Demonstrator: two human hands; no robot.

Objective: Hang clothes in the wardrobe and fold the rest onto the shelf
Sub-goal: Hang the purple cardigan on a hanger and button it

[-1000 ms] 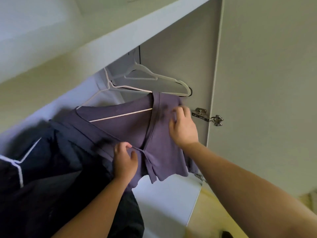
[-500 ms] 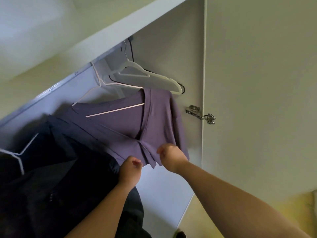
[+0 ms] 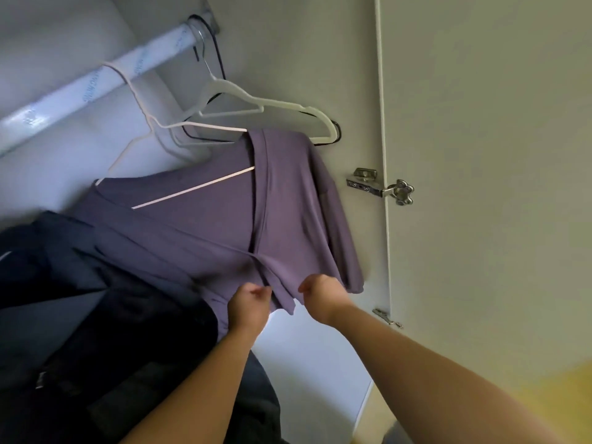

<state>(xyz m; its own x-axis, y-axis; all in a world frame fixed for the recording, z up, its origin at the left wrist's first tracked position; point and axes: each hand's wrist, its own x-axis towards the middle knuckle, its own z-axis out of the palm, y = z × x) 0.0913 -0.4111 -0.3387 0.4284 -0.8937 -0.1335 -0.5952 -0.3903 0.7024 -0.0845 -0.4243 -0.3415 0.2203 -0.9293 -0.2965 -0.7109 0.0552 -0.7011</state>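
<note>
A purple V-neck top [image 3: 205,229] hangs on a thin white hanger [image 3: 144,136] from the white wardrobe rail [image 3: 96,88]. My left hand [image 3: 250,307] and my right hand [image 3: 323,299] sit side by side at the top's lower front, just under the point of the neckline. Both hands have curled fingers at the hem; the fabric hides their fingertips. The right sleeve [image 3: 339,225] drapes down toward the wardrobe's side wall.
A bare white plastic hanger [image 3: 266,107] and a black one behind it hang to the right on the rail. Dark garments [image 3: 80,315] hang at the left. The open wardrobe door [image 3: 480,155] with its metal hinge [image 3: 381,185] stands at the right.
My right hand has come down from the top's shoulder to its lower front beside my left hand. The view has tilted up, so the rail now shows.
</note>
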